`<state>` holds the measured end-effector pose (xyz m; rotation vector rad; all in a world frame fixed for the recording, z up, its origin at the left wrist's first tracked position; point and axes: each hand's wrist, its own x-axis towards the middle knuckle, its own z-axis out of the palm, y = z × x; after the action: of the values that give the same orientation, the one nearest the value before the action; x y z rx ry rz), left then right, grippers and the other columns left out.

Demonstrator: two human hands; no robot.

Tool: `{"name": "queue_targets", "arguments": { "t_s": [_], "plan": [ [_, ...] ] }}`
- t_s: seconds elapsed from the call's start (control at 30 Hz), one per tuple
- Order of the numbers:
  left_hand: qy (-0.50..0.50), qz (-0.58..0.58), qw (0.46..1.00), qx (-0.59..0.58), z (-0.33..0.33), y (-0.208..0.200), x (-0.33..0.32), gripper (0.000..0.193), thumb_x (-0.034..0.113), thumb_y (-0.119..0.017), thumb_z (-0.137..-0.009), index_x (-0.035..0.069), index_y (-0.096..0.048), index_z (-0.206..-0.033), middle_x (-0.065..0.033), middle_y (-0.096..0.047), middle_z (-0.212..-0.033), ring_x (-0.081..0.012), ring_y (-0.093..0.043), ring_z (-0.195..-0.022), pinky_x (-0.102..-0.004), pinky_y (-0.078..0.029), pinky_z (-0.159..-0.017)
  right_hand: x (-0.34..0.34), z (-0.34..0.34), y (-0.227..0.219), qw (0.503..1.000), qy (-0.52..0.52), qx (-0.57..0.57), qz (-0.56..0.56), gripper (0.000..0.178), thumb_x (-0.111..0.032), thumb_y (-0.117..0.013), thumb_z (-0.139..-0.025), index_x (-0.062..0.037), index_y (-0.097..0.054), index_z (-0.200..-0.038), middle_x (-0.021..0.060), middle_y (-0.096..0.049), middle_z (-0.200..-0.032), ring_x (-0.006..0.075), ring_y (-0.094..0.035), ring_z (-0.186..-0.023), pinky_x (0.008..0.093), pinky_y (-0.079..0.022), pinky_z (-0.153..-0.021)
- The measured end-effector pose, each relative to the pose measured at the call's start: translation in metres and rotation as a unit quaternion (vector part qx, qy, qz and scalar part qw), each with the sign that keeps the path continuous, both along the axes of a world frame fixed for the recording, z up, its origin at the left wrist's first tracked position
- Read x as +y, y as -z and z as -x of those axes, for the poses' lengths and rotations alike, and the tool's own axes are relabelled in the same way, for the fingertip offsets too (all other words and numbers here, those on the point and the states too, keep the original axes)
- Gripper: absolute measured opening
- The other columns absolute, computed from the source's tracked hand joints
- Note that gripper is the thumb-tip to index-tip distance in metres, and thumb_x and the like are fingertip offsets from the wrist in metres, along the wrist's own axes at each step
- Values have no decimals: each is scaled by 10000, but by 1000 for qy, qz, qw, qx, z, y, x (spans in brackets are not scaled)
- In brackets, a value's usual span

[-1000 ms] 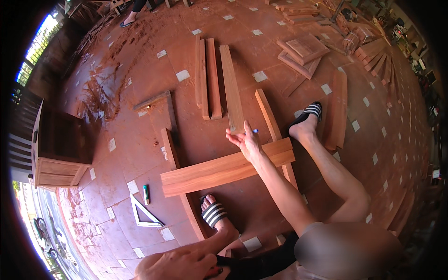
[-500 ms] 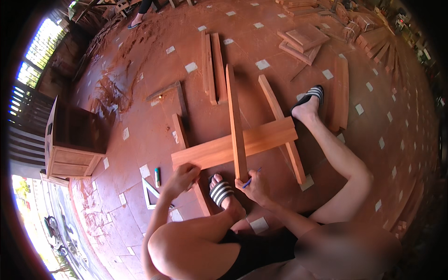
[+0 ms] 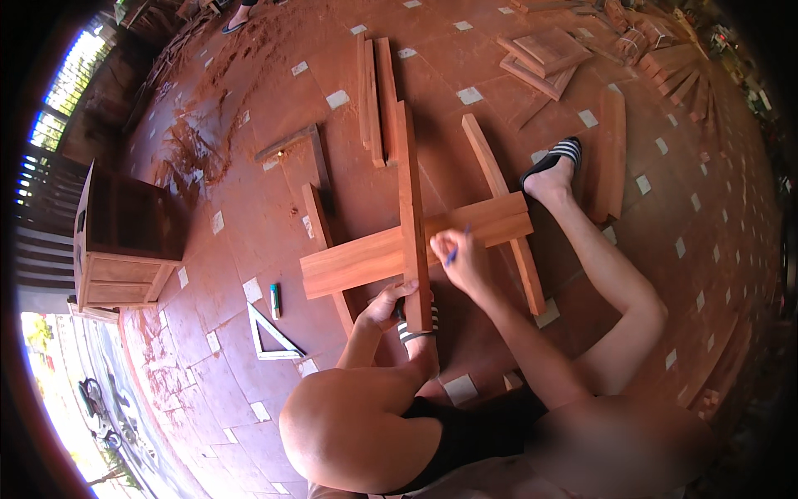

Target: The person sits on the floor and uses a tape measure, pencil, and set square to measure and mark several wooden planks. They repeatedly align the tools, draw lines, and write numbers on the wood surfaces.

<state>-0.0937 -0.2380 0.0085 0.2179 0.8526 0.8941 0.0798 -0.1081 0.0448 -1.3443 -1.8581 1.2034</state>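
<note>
A long wooden bar lies lengthwise across a wide plank, its near end above my sandalled left foot. My left hand grips the bar's left side near that end, the fingers partly hidden by the wood. In my right hand is a blue pen, held just right of the bar over the plank's near edge. Two narrower wooden strips support the plank, the right strip and the left strip.
On the tiles to the left lie a white set square and a green marker. A wooden cabinet stands farther left. Loose boards, stacked panels and a long board lie beyond. Another person's foot shows at the top.
My left hand has moved right from the plank's left end to the bar. My right hand has left the bar's near end and risen beside it with the pen.
</note>
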Motion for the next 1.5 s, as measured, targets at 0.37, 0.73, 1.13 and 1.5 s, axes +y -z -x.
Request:
{"name": "queue_targets", "arguments": {
  "t_s": [0.37, 0.73, 1.13, 1.5],
  "plan": [
    [-64, -10, 996, -57, -8, 2, -23, 766, 527, -814, -842, 1, -597, -1356, -126, -672, -1263, -240, -653, -1135, -423, -534, -1024, 75, 89, 40, 986, 28, -162, -19, 379, -358, -826, -804, -13, -722, -688, 192, -712, -669, 331, -720, -638, 455, -562, -624],
    [-24, 10, 999, 43, -11, -3, -19, 617, 514, -779, -907, 3, -667, -1233, -76, -708, -1102, -186, -684, -1007, -349, -558, -906, 116, 96, 44, 950, -59, -266, 152, 214, -139, -762, -805, 71, -737, -843, 304, -746, -893, 441, -763, -821, 479, -620, -722],
    [-28, 16, 997, 65, -13, -6, -18, 573, 498, -785, -915, 5, -691, -1193, -75, -724, -1065, -193, -694, -968, -349, -554, -917, 107, 32, 32, 969, -6, 3, 247, 265, -196, -713, -991, 67, -728, -963, 130, -741, -797, 187, -727, -627, 308, -622, -548],
    [46, -29, 970, 236, -17, -25, -9, 487, 521, -716, -952, 54, -705, -1091, -1, -664, -859, -76, -558, -689, -243, -405, -570, 117, 64, 9, 959, -97, -190, 187, 254, -121, -688, -935, 54, -700, -752, 134, -717, -687, 177, -703, -554, 322, -591, -506]
  ]
}}
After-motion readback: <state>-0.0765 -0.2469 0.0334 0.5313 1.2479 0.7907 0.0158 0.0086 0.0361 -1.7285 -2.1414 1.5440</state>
